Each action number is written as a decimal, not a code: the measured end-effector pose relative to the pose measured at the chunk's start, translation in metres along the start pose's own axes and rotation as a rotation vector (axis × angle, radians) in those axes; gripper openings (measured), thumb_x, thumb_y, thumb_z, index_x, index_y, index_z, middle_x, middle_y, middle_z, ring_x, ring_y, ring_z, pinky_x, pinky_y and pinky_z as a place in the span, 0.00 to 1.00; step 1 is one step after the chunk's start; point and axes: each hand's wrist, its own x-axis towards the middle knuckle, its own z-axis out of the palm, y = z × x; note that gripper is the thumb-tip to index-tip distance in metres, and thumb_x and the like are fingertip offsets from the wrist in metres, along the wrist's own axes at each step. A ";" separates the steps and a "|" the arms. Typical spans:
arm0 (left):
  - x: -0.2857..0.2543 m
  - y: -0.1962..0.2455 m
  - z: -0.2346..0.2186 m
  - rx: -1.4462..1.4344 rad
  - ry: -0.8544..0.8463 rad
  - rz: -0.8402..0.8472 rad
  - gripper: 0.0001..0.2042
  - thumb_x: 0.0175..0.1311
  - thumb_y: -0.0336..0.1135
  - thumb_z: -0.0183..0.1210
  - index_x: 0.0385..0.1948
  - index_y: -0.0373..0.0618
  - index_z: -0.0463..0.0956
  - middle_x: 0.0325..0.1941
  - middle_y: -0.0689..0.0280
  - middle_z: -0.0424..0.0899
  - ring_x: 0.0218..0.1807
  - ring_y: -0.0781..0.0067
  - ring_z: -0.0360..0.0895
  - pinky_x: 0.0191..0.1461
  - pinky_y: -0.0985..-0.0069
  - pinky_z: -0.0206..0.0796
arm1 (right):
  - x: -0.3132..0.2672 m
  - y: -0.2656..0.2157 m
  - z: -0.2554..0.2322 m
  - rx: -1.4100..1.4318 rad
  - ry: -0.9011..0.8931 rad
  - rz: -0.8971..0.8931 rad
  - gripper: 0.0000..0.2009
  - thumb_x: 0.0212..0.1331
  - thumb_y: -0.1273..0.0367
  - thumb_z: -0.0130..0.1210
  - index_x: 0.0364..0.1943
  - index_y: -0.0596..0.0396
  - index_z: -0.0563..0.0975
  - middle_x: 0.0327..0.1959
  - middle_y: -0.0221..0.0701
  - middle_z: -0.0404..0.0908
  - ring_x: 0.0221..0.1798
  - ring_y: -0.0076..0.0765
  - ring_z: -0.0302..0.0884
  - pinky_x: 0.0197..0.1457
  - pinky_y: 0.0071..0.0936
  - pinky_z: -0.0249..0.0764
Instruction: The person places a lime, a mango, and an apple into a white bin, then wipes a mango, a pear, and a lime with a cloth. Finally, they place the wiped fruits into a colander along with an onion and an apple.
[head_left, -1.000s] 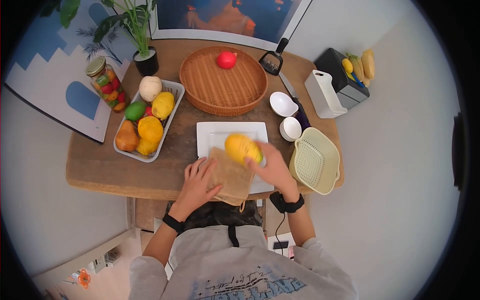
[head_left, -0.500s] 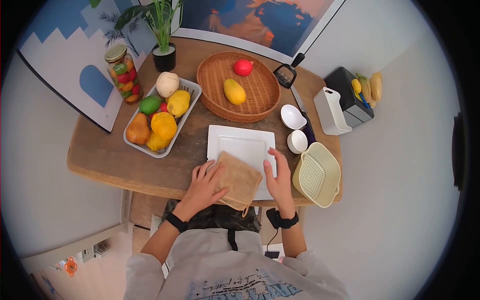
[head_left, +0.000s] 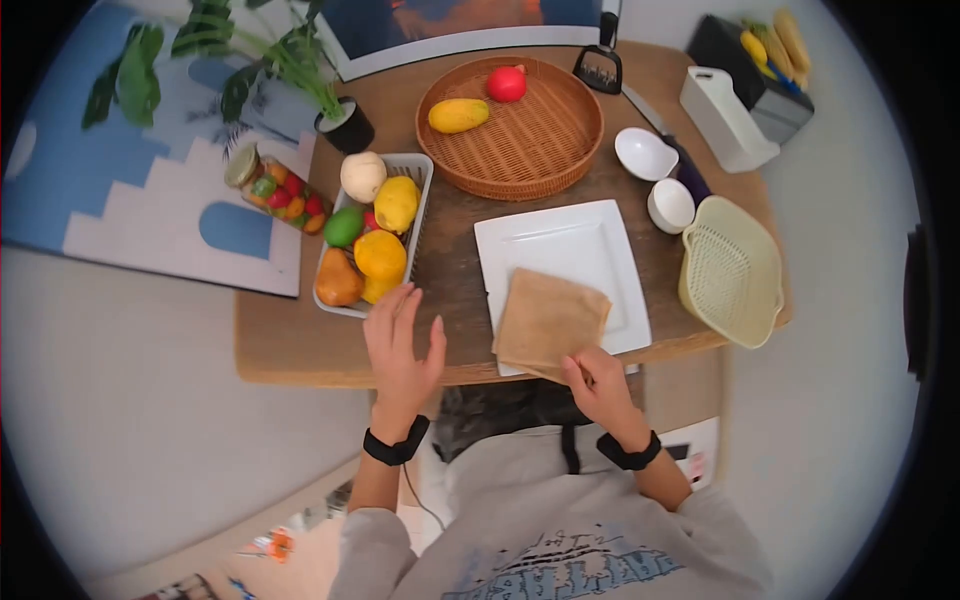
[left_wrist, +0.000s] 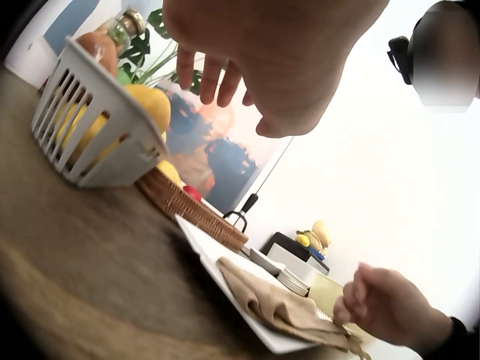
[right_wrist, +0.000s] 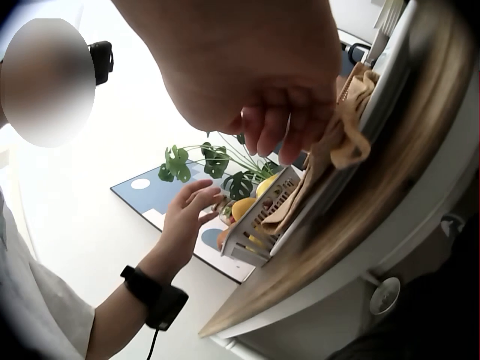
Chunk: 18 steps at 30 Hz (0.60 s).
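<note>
In the head view, my left hand [head_left: 402, 350] is raised with fingers extended at the near end of the grey slatted basket [head_left: 426, 200] of fruit, holding nothing. My right hand [head_left: 608, 395] has curled fingers at the near right corner of a folded tan cloth [head_left: 550, 318]; I cannot tell whether they pinch it. The cloth overlaps the front of a square white plate [head_left: 560, 232], its loop hanging past the edge in the right wrist view. A yellow mango-like fruit [head_left: 458, 115] and a red round fruit [head_left: 507, 84] lie in the round wicker tray [head_left: 530, 150].
The basket holds an orange-yellow fruit [head_left: 380, 255], a brown pear [head_left: 340, 280] and others. Behind it leans a jar [head_left: 285, 195] near a potted plant [head_left: 345, 125]. At right stand white bowls [head_left: 646, 153], a knife [head_left: 690, 180], a pale colander [head_left: 735, 270] and a white container [head_left: 725, 120].
The yellow fruit went from my right hand into the wicker tray. My left hand left the cloth for the basket's near end; my right hand moved to the cloth's near corner.
</note>
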 end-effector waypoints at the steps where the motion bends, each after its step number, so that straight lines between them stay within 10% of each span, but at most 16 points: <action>1: 0.011 -0.004 -0.006 0.045 0.010 0.012 0.24 0.61 0.26 0.67 0.61 0.36 0.75 0.64 0.52 0.78 0.66 0.45 0.74 0.70 0.56 0.64 | -0.003 -0.005 0.005 0.044 -0.018 -0.035 0.10 0.67 0.71 0.63 0.29 0.60 0.77 0.25 0.42 0.73 0.29 0.52 0.73 0.32 0.42 0.67; 18: 0.063 -0.076 -0.008 0.519 -0.355 -0.082 0.34 0.61 0.54 0.72 0.65 0.42 0.75 0.61 0.55 0.82 0.70 0.46 0.68 0.72 0.48 0.52 | -0.030 -0.016 0.023 0.117 -0.014 -0.214 0.10 0.63 0.68 0.65 0.28 0.55 0.78 0.25 0.35 0.76 0.31 0.47 0.77 0.36 0.42 0.75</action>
